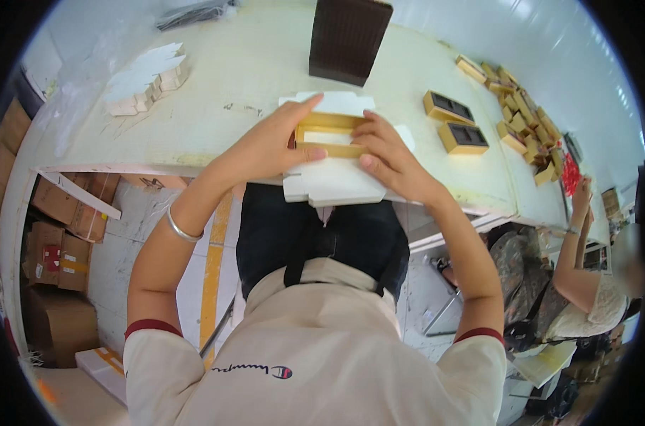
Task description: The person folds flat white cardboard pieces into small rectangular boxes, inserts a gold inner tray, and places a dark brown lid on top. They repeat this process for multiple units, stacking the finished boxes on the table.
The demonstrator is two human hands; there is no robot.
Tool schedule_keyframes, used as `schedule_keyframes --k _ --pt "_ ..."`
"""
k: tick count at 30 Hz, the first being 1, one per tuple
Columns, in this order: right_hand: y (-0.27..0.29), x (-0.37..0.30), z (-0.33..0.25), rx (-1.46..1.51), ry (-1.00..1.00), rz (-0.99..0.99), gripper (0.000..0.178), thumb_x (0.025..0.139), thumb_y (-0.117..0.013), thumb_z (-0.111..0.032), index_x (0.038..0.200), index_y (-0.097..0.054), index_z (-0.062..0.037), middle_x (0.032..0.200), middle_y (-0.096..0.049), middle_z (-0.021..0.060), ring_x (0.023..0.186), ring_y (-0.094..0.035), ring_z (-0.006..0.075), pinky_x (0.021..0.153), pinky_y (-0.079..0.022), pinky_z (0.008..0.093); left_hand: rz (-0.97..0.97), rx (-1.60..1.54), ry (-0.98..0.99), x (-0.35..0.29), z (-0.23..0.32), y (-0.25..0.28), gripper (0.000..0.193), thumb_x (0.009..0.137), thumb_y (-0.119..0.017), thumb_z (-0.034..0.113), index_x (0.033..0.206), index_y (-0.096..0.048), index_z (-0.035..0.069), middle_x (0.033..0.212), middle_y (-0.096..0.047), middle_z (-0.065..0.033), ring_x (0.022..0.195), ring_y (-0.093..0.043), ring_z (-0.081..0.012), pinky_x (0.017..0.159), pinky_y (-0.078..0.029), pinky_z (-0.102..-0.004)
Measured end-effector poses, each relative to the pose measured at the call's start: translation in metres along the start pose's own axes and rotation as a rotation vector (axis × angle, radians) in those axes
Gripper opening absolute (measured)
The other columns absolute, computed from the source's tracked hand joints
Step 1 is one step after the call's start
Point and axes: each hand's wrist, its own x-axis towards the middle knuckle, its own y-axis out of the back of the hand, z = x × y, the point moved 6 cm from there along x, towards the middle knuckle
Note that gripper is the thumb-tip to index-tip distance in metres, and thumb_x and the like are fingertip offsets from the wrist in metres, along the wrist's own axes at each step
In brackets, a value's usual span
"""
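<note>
While the left grip (274, 142) clasps one end of a gold box (342, 150), the right grip (392, 154) is closed on the other, thumb by the near wall. The box is over white cards (333, 183) at the near edge of the counter (227, 74). Beyond stands a dark stack (346, 44); two dark-lined boxes (465, 139) lie right.

Left hand (276, 145) faces right hand (395, 160), 2 elbows (154, 295) bent.

Gold rectangular box (342, 150), open side up, over white card (329, 179)
</note>
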Motion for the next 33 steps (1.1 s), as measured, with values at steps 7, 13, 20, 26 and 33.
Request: schedule_keyframes --k 7,13,20,26,33 --pt "0.090 0.060 0.011 -0.263 -0.023 0.512 0.025 0.086 -0.061 -0.015 0.108 -0.060 -0.0025 0.112 -0.058 0.0151 0.106 -0.054 0.0319 0.093 -0.043 0.0386 -0.085 0.479 -0.022 -0.004 0.011 -0.015 0.050 0.093 -0.051 0.026 0.141 -0.038 0.018 0.134 -0.037 -0.0221 0.093 -0.055 -0.0390 0.090 -0.043 -0.0416" --pt "0.112 0.158 0.088 -0.862 -0.196 0.204 0.024 0.088 -0.056 -0.018 0.106 -0.061 -0.0024 0.103 -0.063 0.0152 0.097 -0.059 0.0341 0.085 -0.046 0.0426 -0.206 0.404 0.119 -0.001 0.015 -0.008 0.051 0.094 -0.050 0.027 0.142 -0.034 0.021 0.132 -0.038 -0.0216 0.097 -0.055 -0.0394 0.092 -0.043 -0.0412" --pt "0.136 0.186 0.102 -0.853 -0.228 0.089 0.021 0.086 -0.056 -0.020 0.096 -0.063 -0.0021 0.091 -0.066 0.0153 0.085 -0.062 0.0308 0.080 -0.047 0.0399 -0.090 0.115 0.040 0.000 0.010 0.000 0.064 0.087 -0.061 0.024 0.142 -0.030 0.016 0.132 -0.043 -0.0191 0.104 -0.055 -0.0303 0.088 -0.047 -0.0360" --pt "0.170 0.175 0.077 -0.576 0.054 0.518 0.020 0.077 -0.069 -0.019 0.085 -0.065 -0.0007 0.085 -0.064 0.0191 0.080 -0.060 0.0364 0.073 -0.047 0.0409 -0.042 0.031 -0.026 0.005 0.007 -0.003 0.074 0.082 -0.068 0.019 0.144 -0.027 0.015 0.131 -0.044 -0.0183 0.100 -0.056 -0.0270 0.085 -0.049 -0.0329" --pt "0.097 0.049 0.000 0.699 -0.629 0.356 0.043 0.085 -0.063 -0.035 0.110 -0.056 -0.0008 0.105 -0.059 0.0065 0.098 -0.057 0.0138 0.092 -0.045 0.0314 -0.201 -0.293 0.059 -0.002 0.013 -0.003 0.087 0.074 -0.072 0.011 0.146 -0.024 0.016 0.119 -0.050 -0.0176 0.092 -0.054 -0.0216 0.083 -0.046 -0.0313"
